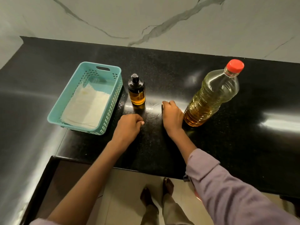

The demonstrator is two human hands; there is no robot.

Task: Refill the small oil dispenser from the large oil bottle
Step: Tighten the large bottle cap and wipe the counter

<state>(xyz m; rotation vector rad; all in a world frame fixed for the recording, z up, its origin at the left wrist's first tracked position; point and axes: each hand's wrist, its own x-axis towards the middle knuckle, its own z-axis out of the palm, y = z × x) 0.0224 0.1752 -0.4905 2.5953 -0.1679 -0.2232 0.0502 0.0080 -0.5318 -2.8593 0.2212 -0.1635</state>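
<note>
1. The small oil dispenser (136, 90) stands upright at the centre of the frame on the black surface (243, 143), black pump cap on, partly filled with amber oil.
2. The large oil bottle (212, 95) stands at centre right, red cap on, mostly full.
3. The left hand (128, 127) rests on the surface below the dispenser, its grip curled, holding nothing.
4. The right hand (172, 116) rests just beside the bottle's base, fingers curled; whether they hold something cannot be told.
5. A teal basket (113, 101) with a white cloth (87, 106) sits left of the dispenser.
</note>
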